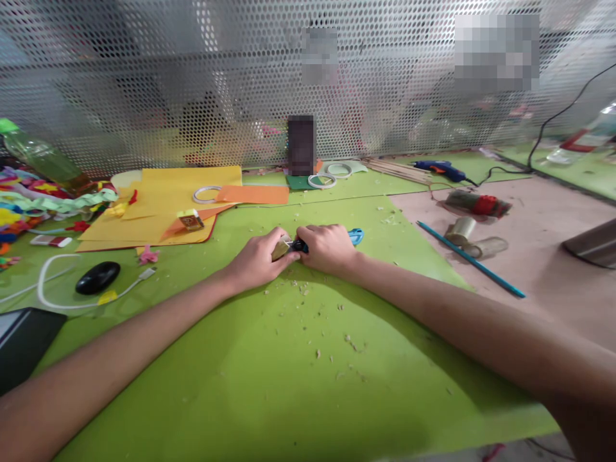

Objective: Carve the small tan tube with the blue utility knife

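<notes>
My left hand (255, 260) is closed around a small tan, wood-like piece (280, 249), mostly hidden by the fingers. My right hand (330, 247) grips what looks like a utility knife (356, 236). Its blue end sticks out past the knuckles, and a black part shows on the side facing the left hand. Both hands meet at the middle of the green table (269, 372), with the knife's front against or very near the tan piece. Pale shavings (317, 353) lie scattered below the hands.
Yellow sheets (192, 179), a matchbox (191, 220) and a black mouse (98, 278) are on the left. Toward the right are a blue glue gun (440, 169), a teal stick (471, 260) and a yarn-wrapped cylinder (476, 203). A perforated metal screen (240, 96) rises behind.
</notes>
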A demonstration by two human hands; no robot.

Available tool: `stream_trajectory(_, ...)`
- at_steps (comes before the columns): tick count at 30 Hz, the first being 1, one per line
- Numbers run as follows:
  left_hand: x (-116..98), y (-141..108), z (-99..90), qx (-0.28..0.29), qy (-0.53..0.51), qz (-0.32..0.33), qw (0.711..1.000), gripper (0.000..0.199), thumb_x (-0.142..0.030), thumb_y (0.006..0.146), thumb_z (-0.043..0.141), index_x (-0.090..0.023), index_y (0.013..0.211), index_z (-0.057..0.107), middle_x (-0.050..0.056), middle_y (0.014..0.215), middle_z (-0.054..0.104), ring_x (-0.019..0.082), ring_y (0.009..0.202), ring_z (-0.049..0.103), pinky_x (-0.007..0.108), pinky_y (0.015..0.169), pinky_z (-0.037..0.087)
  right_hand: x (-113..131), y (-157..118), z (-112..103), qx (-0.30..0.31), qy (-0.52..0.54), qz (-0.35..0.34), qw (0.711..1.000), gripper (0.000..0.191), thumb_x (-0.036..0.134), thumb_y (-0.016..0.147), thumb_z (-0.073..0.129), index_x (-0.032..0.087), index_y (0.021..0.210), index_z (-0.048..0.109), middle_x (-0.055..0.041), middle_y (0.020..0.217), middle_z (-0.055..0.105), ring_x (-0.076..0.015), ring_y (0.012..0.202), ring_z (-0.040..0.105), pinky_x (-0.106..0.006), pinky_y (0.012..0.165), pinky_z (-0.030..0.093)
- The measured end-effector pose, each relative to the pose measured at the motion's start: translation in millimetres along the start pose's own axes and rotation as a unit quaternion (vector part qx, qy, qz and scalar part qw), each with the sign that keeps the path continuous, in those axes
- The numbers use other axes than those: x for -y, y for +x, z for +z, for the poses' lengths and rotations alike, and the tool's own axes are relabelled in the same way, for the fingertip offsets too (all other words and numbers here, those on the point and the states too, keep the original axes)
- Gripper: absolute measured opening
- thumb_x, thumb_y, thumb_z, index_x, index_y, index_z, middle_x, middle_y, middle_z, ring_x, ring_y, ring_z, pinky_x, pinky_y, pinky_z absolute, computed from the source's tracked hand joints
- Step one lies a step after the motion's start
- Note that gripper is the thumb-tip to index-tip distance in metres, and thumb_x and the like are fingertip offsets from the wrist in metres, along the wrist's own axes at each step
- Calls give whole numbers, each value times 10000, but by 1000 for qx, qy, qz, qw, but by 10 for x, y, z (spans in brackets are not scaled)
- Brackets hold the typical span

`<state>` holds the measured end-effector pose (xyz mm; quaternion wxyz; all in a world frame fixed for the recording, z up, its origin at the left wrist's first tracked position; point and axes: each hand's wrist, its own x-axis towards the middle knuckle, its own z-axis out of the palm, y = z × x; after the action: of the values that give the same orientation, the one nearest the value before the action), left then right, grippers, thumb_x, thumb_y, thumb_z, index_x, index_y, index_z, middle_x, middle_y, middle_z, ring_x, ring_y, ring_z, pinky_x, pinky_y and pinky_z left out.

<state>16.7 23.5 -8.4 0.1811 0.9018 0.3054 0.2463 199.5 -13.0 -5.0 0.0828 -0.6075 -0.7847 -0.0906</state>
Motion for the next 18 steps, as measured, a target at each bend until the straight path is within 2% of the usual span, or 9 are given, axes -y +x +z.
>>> stream_trajectory(9,-3,6,-16,-6,-14,-30,999,310,-458,809,611,-198,793,444,-65,582,440,89,513,393,211,494,284,-8,4,11,-2,15,-8,1000,366,512,812,504,195,944,633,-46,838,700,-174,663,588,-295,526,201)
stream_trajectory(18,-3,11,-24,-3,9,-20,1000,326,-466,817,603,-192,748,441,-47,597,469,102,539,424,223,516,297,1,2,15,-1,13,-6,1000,385,524,820,493,190,951,632,-51,850,698,-174,671,588,-297,529,198)
